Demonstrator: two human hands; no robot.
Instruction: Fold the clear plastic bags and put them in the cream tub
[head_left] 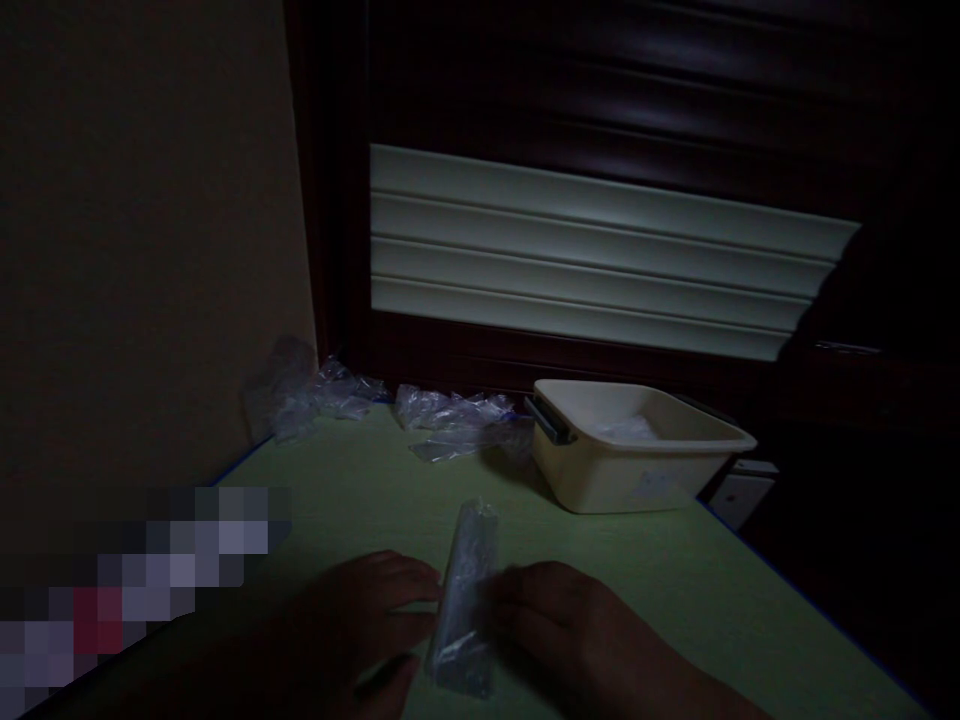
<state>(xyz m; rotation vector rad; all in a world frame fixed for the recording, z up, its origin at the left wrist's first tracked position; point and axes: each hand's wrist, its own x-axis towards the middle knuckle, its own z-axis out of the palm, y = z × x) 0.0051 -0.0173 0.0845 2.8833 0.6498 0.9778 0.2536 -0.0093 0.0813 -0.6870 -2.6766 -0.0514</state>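
A clear plastic bag [465, 600], folded into a long narrow strip, lies on the pale green table [382, 500] between my hands. My left hand [367, 625] is at its left edge, fingers spread apart, with fingertips touching or very near the plastic. On the other side, my right hand [559, 620] has its fingers bent close together on the strip's right edge. Those fingertips are dark and slightly blurred, and the right thumb is hidden.
Crumpled clear plastic [454, 410] lies along the table's back edge, with more plastic [330, 390] in the back left corner. A cream tub [637, 480] with dark handles stands back right, whitish plastic inside. A pale device [742, 495] is behind it. The wall [150, 250] borders the left.
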